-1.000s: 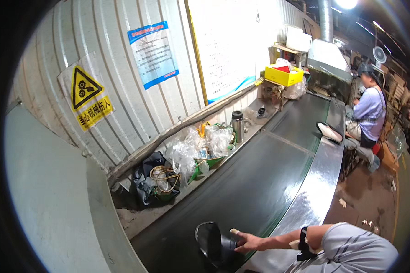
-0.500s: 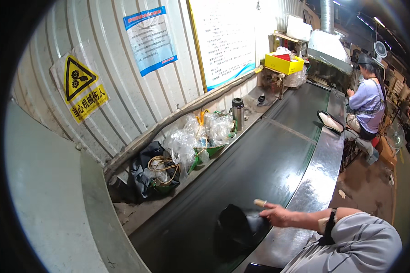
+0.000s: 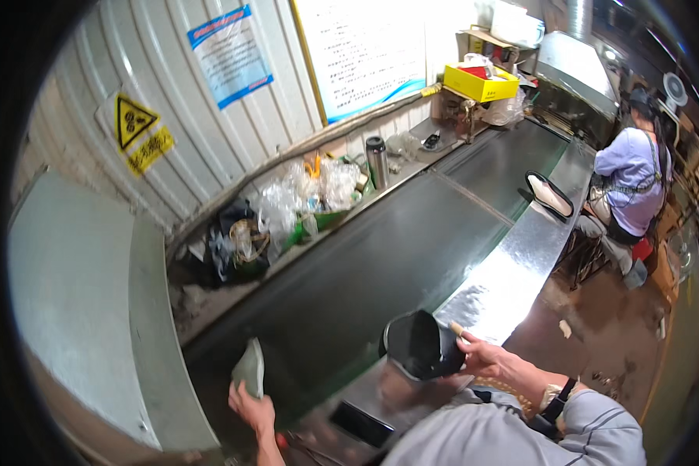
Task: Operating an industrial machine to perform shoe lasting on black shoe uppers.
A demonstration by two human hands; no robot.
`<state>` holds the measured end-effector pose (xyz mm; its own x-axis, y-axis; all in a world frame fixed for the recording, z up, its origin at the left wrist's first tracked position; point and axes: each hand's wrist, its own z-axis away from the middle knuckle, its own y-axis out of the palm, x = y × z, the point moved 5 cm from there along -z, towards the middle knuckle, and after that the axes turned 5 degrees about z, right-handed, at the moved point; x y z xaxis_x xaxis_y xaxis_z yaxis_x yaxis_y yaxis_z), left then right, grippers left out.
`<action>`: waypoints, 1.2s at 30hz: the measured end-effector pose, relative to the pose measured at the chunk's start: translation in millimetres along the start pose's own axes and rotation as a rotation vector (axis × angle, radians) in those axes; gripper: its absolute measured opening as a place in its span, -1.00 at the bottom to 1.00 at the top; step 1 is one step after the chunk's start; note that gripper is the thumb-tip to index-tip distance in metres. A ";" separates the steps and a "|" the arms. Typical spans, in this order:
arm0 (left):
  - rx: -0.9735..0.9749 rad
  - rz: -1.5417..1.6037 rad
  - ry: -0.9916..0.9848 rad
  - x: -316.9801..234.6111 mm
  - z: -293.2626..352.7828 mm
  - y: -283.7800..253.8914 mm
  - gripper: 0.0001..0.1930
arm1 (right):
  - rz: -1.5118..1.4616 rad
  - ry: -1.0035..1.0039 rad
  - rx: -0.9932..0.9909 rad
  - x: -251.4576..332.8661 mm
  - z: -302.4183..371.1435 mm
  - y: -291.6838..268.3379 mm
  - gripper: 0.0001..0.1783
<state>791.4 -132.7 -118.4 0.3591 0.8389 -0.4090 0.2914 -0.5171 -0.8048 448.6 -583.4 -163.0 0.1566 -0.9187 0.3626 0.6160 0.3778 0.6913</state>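
My right hand, one finger capped in a tan cover, grips a black hollow piece like a shoe upper by its right side. The piece is above the metal ledge beside the dark conveyor belt. At the belt's near left end, my left hand is closed on a thin grey-green sole-shaped piece, tilted upright. Farther along, a black shoe with a pale bottom lies across the belt's right edge and the ledge.
A grey metal housing stands on my left. Clear plastic bags and a steel flask line the belt's wall side. A dark flat rectangular thing lies near me. Another person sits at the far right, below a yellow box.
My left hand has come into view with the grey-green piece. My right hand has lifted the black piece off the belt, toward the ledge. The view has shifted.
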 end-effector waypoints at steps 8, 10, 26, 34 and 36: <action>0.362 0.224 0.634 -269.9 115.7 14.5 -0.48 | 0.008 -0.129 0.080 35.8 22.5 -43.2 0.04; 0.406 0.275 0.759 -308.2 160.6 22.4 -0.50 | 0.018 -0.124 0.073 46.5 42.4 -31.4 0.05; 0.838 1.667 -0.642 -444.1 162.2 1.5 -0.82 | 1.389 -0.437 0.420 72.8 128.5 72.2 0.01; 0.546 1.605 -0.509 -390.9 127.9 -103.2 -0.91 | 1.474 -0.476 0.492 50.8 191.4 127.7 -0.04; 0.560 1.588 -0.500 -381.7 129.8 -111.8 -0.91 | 1.631 -0.790 0.632 49.6 202.1 134.2 -0.08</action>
<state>506.7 -373.0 71.9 -0.3460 -0.3523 -0.8696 -0.3909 -0.7885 0.4749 383.0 -555.1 74.0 -0.2391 0.5010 0.8318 -0.1004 0.8393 -0.5344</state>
